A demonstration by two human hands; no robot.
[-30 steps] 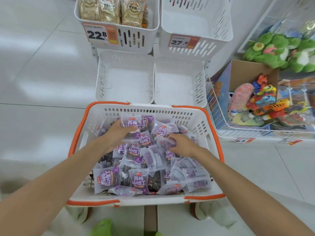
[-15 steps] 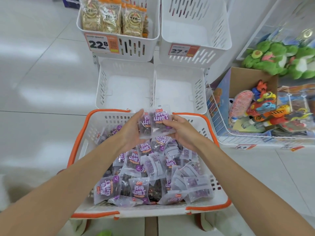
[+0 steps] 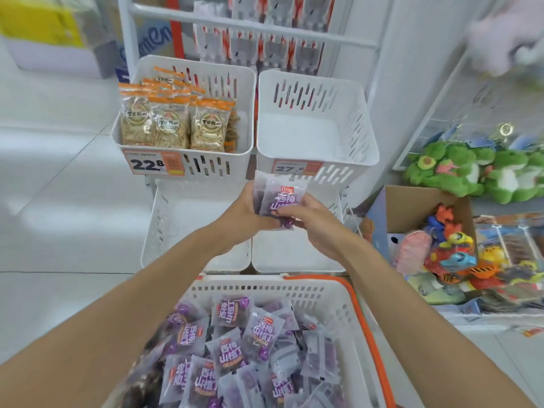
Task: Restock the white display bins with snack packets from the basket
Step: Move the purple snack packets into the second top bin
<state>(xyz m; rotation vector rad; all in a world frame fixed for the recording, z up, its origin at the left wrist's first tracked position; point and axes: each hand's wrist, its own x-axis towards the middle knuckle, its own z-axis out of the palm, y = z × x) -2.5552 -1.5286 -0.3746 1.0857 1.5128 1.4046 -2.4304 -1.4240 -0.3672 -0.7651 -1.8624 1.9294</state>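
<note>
Both hands hold a small stack of purple snack packets [image 3: 281, 198] upright in the air, over the lower white bins and just below the front of the upper right bin [image 3: 316, 134], which has nothing in it. My left hand [image 3: 243, 214] grips the stack from the left, my right hand [image 3: 306, 217] pinches it from the right. The white basket with orange rim [image 3: 357, 316] sits below, holding several more purple packets [image 3: 232, 351].
The upper left bin [image 3: 182, 166] holds several tan snack bags, price tag 22.8. Two lower white bins [image 3: 176, 228] hold nothing. A cardboard box of toys [image 3: 441, 245] and green plush toys [image 3: 471, 172] lie to the right. Hanging packets fill the rack behind.
Both hands picked packets out of the basket, brought them together and lifted the stack up and forward toward the upper right bin. The view tilted upward.
</note>
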